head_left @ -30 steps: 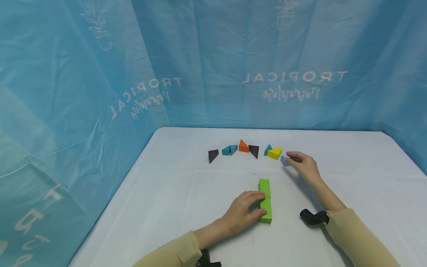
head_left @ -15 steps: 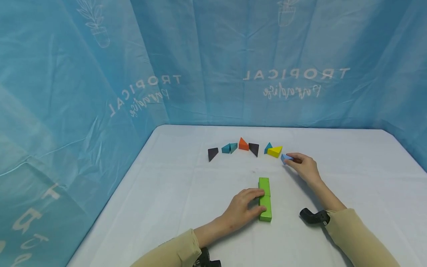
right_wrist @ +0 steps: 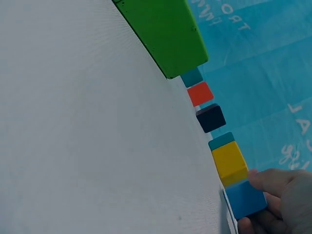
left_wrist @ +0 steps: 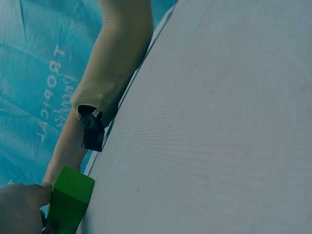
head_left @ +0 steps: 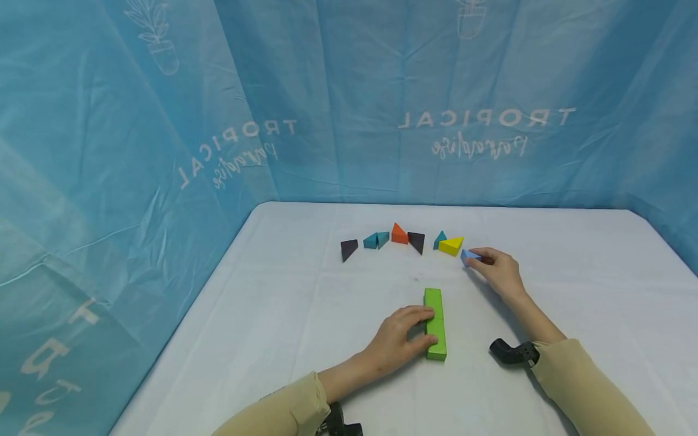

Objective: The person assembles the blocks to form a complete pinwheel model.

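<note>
Two bright green rectangular blocks (head_left: 435, 344) lie end to end on the white table. My left hand (head_left: 394, 341) touches their left side, thumb on the nearer block and fingertips on the farther one. In the left wrist view the thumb (left_wrist: 36, 195) rests against a green block (left_wrist: 72, 197). My right hand (head_left: 498, 274) pinches a light blue triangular block (head_left: 469, 257) between thumb and fingers at the right end of a row of small blocks. The right wrist view shows this blue block (right_wrist: 245, 199) close beside the yellow block (right_wrist: 230, 163).
Across the far part of the white table (head_left: 305, 290) run a dark block (head_left: 349, 249), two teal blocks (head_left: 376, 240), an orange block (head_left: 399, 234), another dark block (head_left: 417, 242), a teal block (head_left: 439, 239) and a yellow triangular block (head_left: 451, 246). A blue printed curtain (head_left: 349, 163) hangs behind.
Slightly more of the blue block shows between the right fingers than a second ago. The left hand stays at the green blocks, and the head view has shifted a little.
</note>
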### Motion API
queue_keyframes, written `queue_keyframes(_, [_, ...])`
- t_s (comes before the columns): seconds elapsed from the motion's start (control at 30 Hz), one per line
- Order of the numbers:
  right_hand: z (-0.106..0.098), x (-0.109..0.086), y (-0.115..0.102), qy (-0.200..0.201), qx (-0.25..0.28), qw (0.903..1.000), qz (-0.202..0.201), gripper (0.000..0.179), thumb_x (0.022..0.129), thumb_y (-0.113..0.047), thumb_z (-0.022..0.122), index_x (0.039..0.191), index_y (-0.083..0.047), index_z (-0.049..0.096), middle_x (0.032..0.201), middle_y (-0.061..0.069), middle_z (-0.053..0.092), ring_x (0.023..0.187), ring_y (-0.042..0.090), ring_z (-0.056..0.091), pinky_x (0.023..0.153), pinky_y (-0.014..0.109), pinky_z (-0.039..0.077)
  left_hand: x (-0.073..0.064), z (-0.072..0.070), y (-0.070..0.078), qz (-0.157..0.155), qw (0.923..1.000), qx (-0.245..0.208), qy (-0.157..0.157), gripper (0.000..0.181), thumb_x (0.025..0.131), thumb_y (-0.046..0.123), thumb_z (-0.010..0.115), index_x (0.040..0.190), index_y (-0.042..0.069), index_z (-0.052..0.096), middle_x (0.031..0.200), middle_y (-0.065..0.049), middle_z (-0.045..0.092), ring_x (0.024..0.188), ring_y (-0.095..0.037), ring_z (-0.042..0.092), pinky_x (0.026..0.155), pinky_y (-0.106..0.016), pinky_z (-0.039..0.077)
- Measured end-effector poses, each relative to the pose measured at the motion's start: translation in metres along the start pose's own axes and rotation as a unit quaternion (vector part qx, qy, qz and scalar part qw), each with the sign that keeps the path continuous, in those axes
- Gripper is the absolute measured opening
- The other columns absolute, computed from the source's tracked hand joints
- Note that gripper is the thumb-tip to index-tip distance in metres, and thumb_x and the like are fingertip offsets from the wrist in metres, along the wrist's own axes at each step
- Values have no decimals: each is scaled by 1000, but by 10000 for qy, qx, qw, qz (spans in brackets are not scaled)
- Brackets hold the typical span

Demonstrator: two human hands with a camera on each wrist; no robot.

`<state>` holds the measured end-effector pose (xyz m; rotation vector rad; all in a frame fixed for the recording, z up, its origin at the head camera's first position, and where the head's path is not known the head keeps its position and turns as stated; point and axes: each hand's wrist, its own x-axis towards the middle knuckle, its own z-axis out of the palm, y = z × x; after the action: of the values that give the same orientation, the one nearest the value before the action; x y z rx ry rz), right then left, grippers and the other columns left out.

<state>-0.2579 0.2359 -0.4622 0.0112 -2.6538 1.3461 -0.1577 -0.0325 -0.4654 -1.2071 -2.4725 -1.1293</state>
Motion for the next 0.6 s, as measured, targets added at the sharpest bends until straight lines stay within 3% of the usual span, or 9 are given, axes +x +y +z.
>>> queue_keyframes(0.27, [2, -5, -21, -75, 176, 9998, -3, 46, 90, -35, 65, 122, -2, 61, 114, 19, 62, 103, 32, 58, 86, 45, 48, -1, -1, 0, 17, 10000, 58, -2, 42, 90, 26, 66, 125, 3, 58, 128, -5, 56, 122, -11, 47, 100, -23, 38])
queue_keyframes(0.6, [32, -18, -36, -586, 222, 9972, -401, 38, 88, -30, 68, 115, -2, 66, 107, 15, 66, 98, 29, 62, 83, 44, 50, 0, -1, 0, 74, 9999, 82, -6, 42, 91, 26, 65, 124, 2, 58, 128, -6, 56, 121, -12, 48, 100, -22, 38])
